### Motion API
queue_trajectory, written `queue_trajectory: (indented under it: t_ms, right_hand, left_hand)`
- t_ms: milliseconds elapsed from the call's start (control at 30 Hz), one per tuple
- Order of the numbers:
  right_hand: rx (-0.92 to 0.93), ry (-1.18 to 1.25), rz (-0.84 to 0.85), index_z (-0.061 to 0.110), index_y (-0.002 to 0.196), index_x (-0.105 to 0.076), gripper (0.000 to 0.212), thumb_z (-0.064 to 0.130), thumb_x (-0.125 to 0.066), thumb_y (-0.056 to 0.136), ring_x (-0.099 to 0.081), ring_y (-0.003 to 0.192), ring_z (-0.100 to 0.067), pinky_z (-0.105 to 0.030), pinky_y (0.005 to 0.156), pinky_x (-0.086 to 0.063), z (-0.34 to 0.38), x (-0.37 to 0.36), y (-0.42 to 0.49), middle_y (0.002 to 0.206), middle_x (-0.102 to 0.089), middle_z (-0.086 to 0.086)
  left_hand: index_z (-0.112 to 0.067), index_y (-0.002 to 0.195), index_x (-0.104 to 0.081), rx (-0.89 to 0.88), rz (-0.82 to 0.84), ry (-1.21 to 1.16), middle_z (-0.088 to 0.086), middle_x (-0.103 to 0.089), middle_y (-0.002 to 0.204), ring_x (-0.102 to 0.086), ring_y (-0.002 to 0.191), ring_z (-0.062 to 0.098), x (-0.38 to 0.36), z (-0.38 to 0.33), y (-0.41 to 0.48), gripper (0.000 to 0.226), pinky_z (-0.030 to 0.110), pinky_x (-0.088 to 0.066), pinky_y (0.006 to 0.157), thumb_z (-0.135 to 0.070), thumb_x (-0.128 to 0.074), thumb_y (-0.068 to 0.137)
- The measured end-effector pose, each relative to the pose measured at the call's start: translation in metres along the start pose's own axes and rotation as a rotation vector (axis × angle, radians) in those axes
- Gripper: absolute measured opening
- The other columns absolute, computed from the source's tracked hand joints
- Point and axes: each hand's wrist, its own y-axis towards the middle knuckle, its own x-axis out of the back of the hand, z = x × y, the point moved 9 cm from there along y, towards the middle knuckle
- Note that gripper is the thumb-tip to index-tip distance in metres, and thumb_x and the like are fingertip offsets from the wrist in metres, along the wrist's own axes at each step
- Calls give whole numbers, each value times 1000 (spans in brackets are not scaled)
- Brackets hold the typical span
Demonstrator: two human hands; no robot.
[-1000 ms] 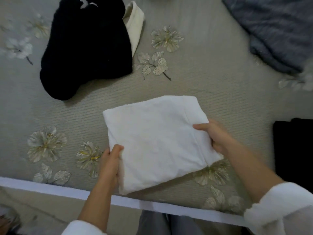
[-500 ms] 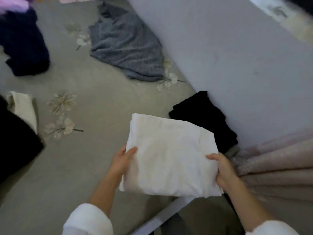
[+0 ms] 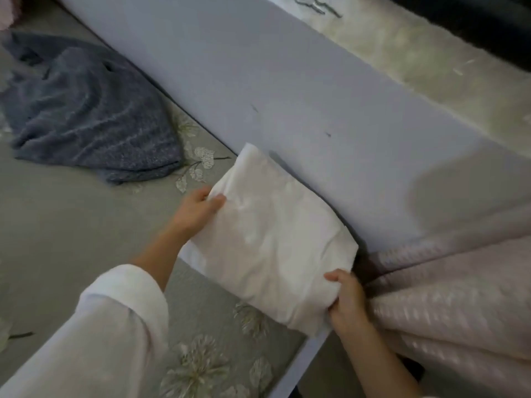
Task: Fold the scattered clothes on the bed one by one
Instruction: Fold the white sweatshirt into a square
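Both hands clamp the folded white cotton garment (image 3: 273, 242) at the bed's corner: left hand (image 3: 198, 211) pinching its far-left edge with thumb on top, right hand (image 3: 346, 300) curled round its near corner.

The folded white garment (image 3: 273, 245) is soft, matt cloth, lightly creased. The blue-grey garment (image 3: 86, 110) looks like a fuzzy, flecked knit. The bed cover (image 3: 57, 225) is a matt grey weave with embroidered flowers of faint sheen. The lilac panel (image 3: 287, 81) is smooth and matt. The pink blanket (image 3: 445, 297) is ribbed and slightly lustrous.
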Motion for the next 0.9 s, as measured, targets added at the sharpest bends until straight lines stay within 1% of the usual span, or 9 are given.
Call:
queue_trajectory:
  t_ms: [200,333,433,533,600,700,767,833,900]
  right_hand:
    - [15,88,-152,10,65,-49,15,-5,-44,64,-46,64,-27,-28,57,-38,7,13,1,61,-52,-2]
    - [25,217,-98,9,66,-51,21,0,-41,49,-46,58,-25,-27,57,-36,14,15,-5,52,-51,2]
    - [-81,56,-85,11,65,-48,16,-5,-43,65,-47,58,-22,-27,55,-38,-6,12,7,54,-51,0]
    - [-214,-186,-89,14,68,-47,10,8,-54,73,-44,59,-19,-25,53,-35,-28,6,19,60,-47,-4]
    - [-225,-214,-95,13,73,-52,7,15,-58,74,-45,65,-22,-28,57,-35,-31,4,25,69,-49,-5]
    - [-195,-140,-86,10,82,-62,9,11,-53,82,-53,71,-25,-31,62,-41,-25,3,30,75,-60,-7]
    - [-132,-74,-113,7,79,-60,11,8,-55,70,-52,67,-25,-29,59,-42,-19,7,27,71,-58,-5]
    - [-37,6,-179,12,62,-45,7,5,-47,62,-41,54,-19,-24,52,-34,-8,13,19,57,-43,0]
    - [22,84,-174,25,45,-28,37,-5,-36,65,-28,40,-11,-18,46,-25,-1,13,14,45,-27,9]
  left_hand:
    - [-20,105,-69,-18,298,-206,0,-75,89,-71,78,17,-33,-17,8,23,26,-53,67,-8,-57,88]
    - [-25,113,-64,14,473,-347,1,-74,97,-71,82,19,-48,-18,11,40,26,-57,65,-5,-56,80]
    - [-30,115,-63,74,381,-307,2,-72,106,-71,85,18,-44,8,45,40,27,-56,70,-5,-56,85]
    - [-31,132,-53,93,268,-29,1,-60,125,-59,103,19,-43,43,69,46,32,-44,88,-20,-61,88]
    - [-30,141,-43,91,233,73,-2,-55,127,-52,111,19,-47,53,75,57,32,-39,93,-32,-64,88]
    - [-27,136,-48,13,170,171,-2,-58,121,-55,110,20,-44,39,79,44,31,-40,91,-35,-56,94]
    - [-32,128,-54,-66,190,181,-9,-65,109,-62,99,13,-45,23,76,32,25,-44,82,-34,-53,96]
    - [-34,115,-62,-111,245,51,-16,-70,90,-66,79,2,-47,9,68,21,14,-48,66,-32,-54,96]
    - [-32,106,-67,-115,291,-125,-13,-72,83,-67,72,4,-47,-1,62,17,15,-52,62,-26,-57,94]
